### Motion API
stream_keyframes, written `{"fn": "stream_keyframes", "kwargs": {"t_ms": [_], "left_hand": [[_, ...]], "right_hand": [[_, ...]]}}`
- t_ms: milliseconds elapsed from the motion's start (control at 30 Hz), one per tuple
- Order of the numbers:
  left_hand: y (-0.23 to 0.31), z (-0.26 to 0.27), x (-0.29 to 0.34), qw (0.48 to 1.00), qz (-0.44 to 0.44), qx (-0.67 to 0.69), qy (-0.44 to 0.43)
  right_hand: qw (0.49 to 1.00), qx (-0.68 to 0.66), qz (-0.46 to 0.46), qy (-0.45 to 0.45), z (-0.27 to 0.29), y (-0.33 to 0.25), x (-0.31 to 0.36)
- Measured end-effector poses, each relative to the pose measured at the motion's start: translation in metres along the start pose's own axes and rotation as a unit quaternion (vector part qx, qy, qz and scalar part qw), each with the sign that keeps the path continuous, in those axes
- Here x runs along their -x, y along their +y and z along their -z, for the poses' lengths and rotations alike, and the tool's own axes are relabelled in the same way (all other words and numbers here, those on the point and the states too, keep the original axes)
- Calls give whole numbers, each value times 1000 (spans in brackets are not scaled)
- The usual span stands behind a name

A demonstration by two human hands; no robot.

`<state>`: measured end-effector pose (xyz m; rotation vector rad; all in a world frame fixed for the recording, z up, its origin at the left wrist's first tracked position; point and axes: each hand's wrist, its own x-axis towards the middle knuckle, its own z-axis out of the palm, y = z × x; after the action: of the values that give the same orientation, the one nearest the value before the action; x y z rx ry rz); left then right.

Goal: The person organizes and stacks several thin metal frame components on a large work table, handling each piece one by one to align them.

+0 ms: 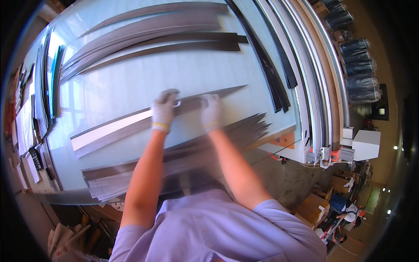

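A long grey strip [192, 105] with a pointed right end lies across the glass-like table before me. Along its left part runs a narrow white strip [111, 130], which reaches my left hand. My left hand [163, 110], in a white glove, is closed at that end, and a small white curl shows beside its fingers. Just to the right, my right hand [211, 112], gloved too, is over the grey strip. Its fingers are smeared by motion, so their grip cannot be made out. Nearer to me, under my forearms, lies a fanned stack of similar grey strips [183, 150].
More grey strips [148, 27] lie at the far side. Dark strips [262, 65] run down the table's right, beside long metal rails [321, 78]. Bluish strips [54, 83] line the left edge. Wrapped black rolls [360, 65] and cartons [312, 207] stand beyond the right side.
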<state>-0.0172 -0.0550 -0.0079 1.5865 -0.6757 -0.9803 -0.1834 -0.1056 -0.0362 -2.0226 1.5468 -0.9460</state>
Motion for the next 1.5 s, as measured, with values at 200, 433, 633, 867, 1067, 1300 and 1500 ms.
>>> {"fn": "stream_keyframes", "kwargs": {"t_ms": [200, 433, 633, 867, 1067, 1300, 1500], "left_hand": [[-25, 292, 78, 965, 4, 218, 146], [-39, 771, 463, 606, 195, -473, 608], [-83, 688, 521, 746, -13, -383, 545], [-241, 567, 512, 742, 1, 123, 659], [-304, 527, 484, 731, 149, 159, 646], [-277, 543, 446, 707, 272, -112, 643], [-232, 542, 441, 668, 137, -167, 712]], "right_hand": [[993, 118, -12, 26, -2, 12, -3], [982, 177, 10, 61, -28, 9, -2], [981, 161, 4, 106, -25, -47, 7], [921, 151, 343, -111, -76, -125, 41], [821, 281, 434, -242, -83, -134, 49], [801, 222, 532, -162, -65, -150, 44], [817, 117, 550, -126, 10, -165, 101]]}}
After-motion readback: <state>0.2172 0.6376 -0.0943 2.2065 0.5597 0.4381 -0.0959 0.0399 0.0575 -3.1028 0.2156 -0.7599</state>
